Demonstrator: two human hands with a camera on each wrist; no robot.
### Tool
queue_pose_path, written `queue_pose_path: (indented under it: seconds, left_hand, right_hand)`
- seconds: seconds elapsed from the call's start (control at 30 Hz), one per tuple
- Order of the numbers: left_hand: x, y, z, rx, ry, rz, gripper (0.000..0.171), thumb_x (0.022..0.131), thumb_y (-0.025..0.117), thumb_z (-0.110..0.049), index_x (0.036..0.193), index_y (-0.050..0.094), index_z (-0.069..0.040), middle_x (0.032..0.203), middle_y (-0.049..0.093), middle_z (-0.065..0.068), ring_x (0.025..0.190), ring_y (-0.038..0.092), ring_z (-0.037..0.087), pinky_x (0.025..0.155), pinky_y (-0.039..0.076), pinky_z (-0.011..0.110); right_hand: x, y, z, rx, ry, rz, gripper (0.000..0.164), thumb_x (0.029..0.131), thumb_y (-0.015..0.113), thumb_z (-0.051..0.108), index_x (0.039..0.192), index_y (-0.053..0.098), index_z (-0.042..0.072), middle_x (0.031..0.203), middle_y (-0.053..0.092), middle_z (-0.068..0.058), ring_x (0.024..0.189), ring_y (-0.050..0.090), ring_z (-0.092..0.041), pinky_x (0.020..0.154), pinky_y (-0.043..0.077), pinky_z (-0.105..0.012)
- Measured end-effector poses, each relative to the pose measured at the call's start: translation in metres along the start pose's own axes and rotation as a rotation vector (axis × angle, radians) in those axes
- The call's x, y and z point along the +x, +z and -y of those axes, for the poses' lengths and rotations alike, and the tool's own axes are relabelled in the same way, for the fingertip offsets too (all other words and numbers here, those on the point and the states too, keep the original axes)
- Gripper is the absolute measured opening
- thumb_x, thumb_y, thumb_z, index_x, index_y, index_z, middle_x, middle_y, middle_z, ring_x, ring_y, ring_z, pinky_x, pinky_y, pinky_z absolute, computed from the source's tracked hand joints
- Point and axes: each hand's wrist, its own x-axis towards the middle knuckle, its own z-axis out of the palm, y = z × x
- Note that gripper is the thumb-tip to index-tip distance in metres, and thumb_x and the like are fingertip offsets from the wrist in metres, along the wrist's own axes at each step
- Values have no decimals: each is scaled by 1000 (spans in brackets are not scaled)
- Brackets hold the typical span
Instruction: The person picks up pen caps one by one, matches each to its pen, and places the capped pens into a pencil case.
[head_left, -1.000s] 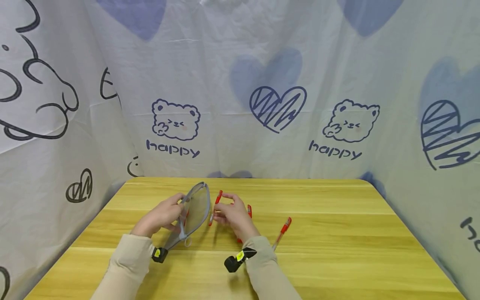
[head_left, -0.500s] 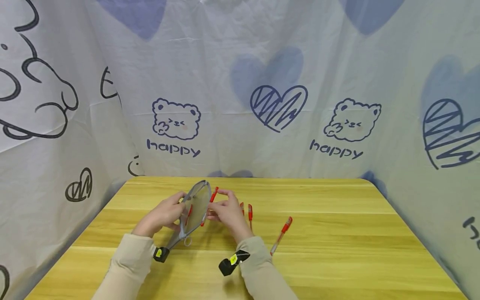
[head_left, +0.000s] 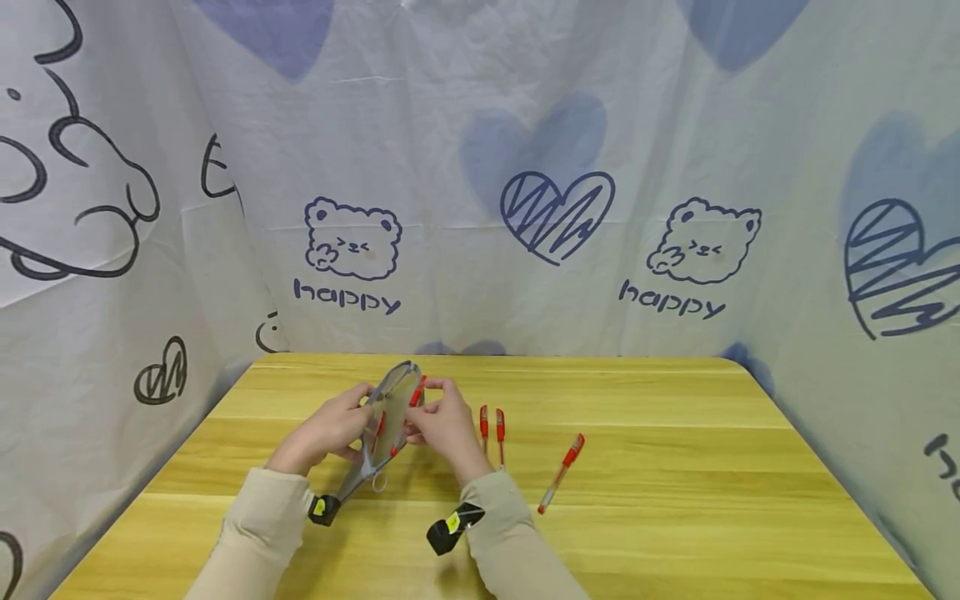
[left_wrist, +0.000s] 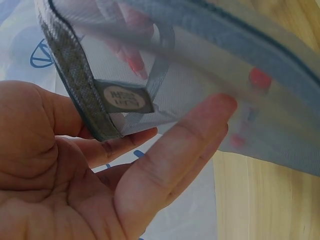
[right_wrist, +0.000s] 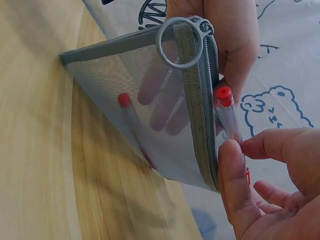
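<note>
A grey mesh zipper pouch (head_left: 397, 407) is held up on its side above the table, its zipped edge spread apart toward the right. My left hand (head_left: 327, 427) grips it from the left, some fingers showing through the mesh in the right wrist view. One red-capped pen (right_wrist: 131, 120) lies inside the pouch. My right hand (head_left: 448, 429) pinches another clear-barrelled red pen (right_wrist: 229, 117) between thumb and fingers, right at the pouch mouth. A ring pull (right_wrist: 180, 42) hangs from the zip. Through the mesh, the left wrist view shows blurred red pen parts.
Two red-capped pens, a left one (head_left: 483, 423) and a right one (head_left: 500, 425), lie side by side right of my right hand. A third loose pen (head_left: 562, 472) lies slanted farther right on the wooden table (head_left: 675, 483). A printed curtain (head_left: 465, 300) surrounds the table's back and sides.
My right hand has moved left with its pen, from beside the pouch to its mouth. Two pens on the table have come out from behind that hand. The left hand stays nearly still.
</note>
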Motion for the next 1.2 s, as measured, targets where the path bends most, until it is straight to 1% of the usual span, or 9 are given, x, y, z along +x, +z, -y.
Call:
queue_pose_path:
  seconds: [0.1,0.33,0.47,0.6,0.7,0.87,0.97,1.07,1.2]
  left_hand:
    - [0,0,1,2,-1,3,39,106,32,-11,140,47,-1,130,66,37,112,71,46,79,66,58]
    - [1,0,1,0,3,3,38,106,32,-10,140,48,-1,130,64,37,110,70,43,77,67,54]
    - [1,-1,1,5,2,-2,38,105,32,-8,138,47,0,131,61,37,110,68,42,78,67,54]
    - [2,-1,1,5,-7,-7,38,104,33,-8,138,47,0,131,61,36,111,68,42,79,67,54]
    - [1,-1,2,1,-14,-7,38,105,33,-8,139,47,-1,131,61,36,110,69,42,78,67,53]
    - [2,-1,2,-3,-15,-2,39,105,33,-8,141,47,-1,130,61,34,110,69,41,78,67,53]
    - [2,-1,3,-2,-15,-3,40,104,33,-8,141,47,0,129,62,34,108,69,39,77,67,52]
    - [2,-1,3,1,-12,0,40,104,34,-8,140,47,0,129,63,35,106,69,37,74,66,50]
    - [2,0,3,2,-10,-6,43,100,37,-6,141,48,0,124,64,33,103,68,35,73,66,49]
  right_hand:
    - [1,3,1,-15,-3,4,55,97,74,3,146,50,5,103,78,-24,61,69,-11,71,68,-39]
    - [-1,8,3,-33,8,3,49,94,73,-2,139,54,6,91,73,-12,66,75,-19,68,67,-37]
    - [-2,9,4,-43,20,5,47,92,71,-4,136,56,6,91,72,-9,66,75,-18,70,68,-38]
    - [-2,7,5,-43,27,20,45,93,72,-1,135,58,8,91,71,-9,66,73,-16,72,68,-40]
    - [-1,5,4,-34,32,41,43,95,74,4,134,58,9,94,71,-10,71,76,-21,70,68,-38]
    - [-1,-6,5,-5,36,64,42,97,76,9,135,59,8,102,75,-16,85,79,-33,62,65,-30]
    - [-3,-16,8,3,35,74,44,98,76,10,138,58,6,106,74,-19,82,79,-29,64,65,-30]
    - [-5,-26,11,13,42,76,47,99,76,12,141,57,4,109,74,-18,79,76,-21,65,64,-30]
    - [-9,-38,13,6,40,75,45,100,75,14,140,57,6,111,74,-17,81,76,-19,66,64,-28]
